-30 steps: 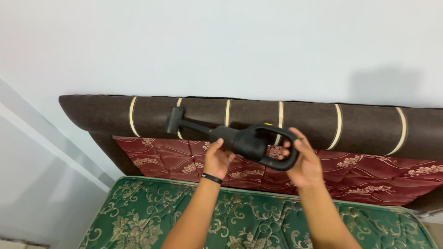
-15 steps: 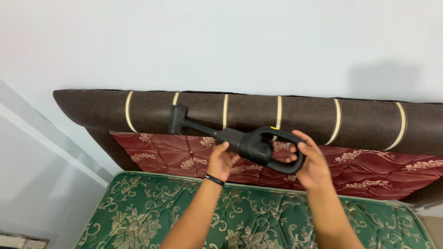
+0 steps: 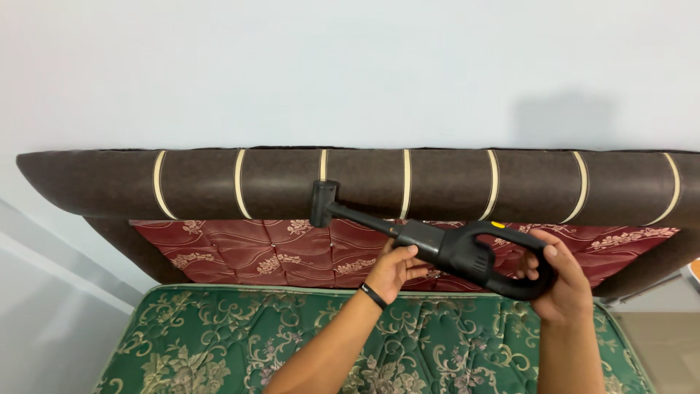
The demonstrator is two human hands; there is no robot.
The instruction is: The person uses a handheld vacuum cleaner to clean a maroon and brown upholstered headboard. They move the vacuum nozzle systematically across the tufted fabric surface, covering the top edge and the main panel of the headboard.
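Observation:
I hold a black hand-held vacuum (image 3: 445, 244) in both hands, in front of a brown padded headboard (image 3: 219, 182) with cream stripes. My right hand (image 3: 561, 281) grips the loop handle at the rear. My left hand (image 3: 394, 268), with a black band on the wrist, supports the body from beneath. The vacuum's narrow nozzle (image 3: 322, 204) points up and left and its tip lies against the headboard's brown padding.
Below the headboard is a red quilted panel (image 3: 240, 252) with floral pattern. A green floral mattress (image 3: 219, 343) fills the bottom of the view. A pale wall (image 3: 350, 73) rises behind, and a light floor (image 3: 663, 343) shows at lower right.
The view has shifted so the headboard and vacuum sit lower and more to the right. Both hands keep their grip; the nozzle stays against the headboard.

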